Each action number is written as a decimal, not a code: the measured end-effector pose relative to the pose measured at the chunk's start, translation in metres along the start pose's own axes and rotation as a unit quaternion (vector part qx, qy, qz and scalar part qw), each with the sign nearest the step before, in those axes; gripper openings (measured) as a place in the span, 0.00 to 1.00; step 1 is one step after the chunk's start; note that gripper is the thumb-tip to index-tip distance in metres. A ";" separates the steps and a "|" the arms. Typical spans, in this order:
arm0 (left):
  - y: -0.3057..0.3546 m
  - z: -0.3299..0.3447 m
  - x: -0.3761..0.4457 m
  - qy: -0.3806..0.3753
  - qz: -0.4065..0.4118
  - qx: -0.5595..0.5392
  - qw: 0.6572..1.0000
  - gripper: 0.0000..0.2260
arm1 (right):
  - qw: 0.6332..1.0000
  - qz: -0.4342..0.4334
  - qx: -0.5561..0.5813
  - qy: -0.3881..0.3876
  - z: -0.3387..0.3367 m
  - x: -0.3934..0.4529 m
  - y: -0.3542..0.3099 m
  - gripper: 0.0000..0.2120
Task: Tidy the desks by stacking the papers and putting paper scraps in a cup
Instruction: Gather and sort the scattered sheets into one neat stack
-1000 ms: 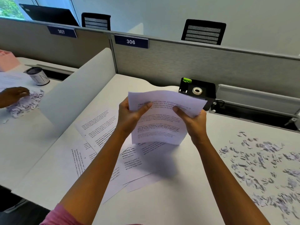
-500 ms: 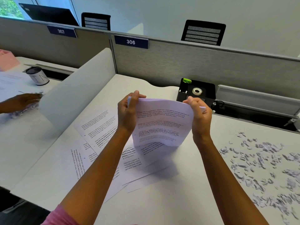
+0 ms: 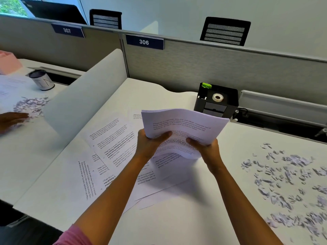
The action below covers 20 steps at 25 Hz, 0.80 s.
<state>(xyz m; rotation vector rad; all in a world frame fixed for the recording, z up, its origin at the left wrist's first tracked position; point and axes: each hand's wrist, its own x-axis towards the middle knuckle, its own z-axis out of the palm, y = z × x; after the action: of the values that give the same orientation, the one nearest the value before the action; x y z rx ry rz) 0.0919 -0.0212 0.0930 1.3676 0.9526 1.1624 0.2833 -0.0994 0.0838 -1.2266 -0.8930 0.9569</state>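
A stack of printed papers is held above the white desk, tilted away from me. My left hand grips its near left edge, thumb on top. My right hand grips the near right edge the same way. Loose printed sheets lie spread on the desk below and to the left. Paper scraps are scattered over the right part of the desk. A grey cup stands on the neighbouring desk at the left.
A black desk organiser with a tape roll stands behind the stack. A curved white divider separates the desks. Beyond it another person's hand rests by a scrap pile. Grey partition panels close off the back.
Both hands shifted from the stack's top edge to its near edge, and the stack tipped from upright to lying nearly flat, lifted higher. The other person's hand moved slightly.
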 end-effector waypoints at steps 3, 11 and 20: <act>0.005 0.001 0.004 0.014 -0.018 0.015 1.000 0.13 | 1.000 -0.011 0.006 0.006 0.001 0.003 -0.007 0.20; -0.024 -0.007 -0.012 -0.023 -0.088 -0.013 0.996 0.18 | 0.998 0.046 -0.014 -0.050 -0.017 -0.009 0.022 0.24; -0.066 -0.003 -0.021 -0.022 -0.139 0.018 0.990 0.17 | 0.997 0.073 -0.024 -0.024 -0.014 -0.006 0.051 0.24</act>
<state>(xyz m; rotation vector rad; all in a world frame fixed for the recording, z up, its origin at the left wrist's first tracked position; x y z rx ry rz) 0.0886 -0.0323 0.0248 1.2368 1.0983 0.9050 0.2891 -0.1062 0.0314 -1.3288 -0.8775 1.0920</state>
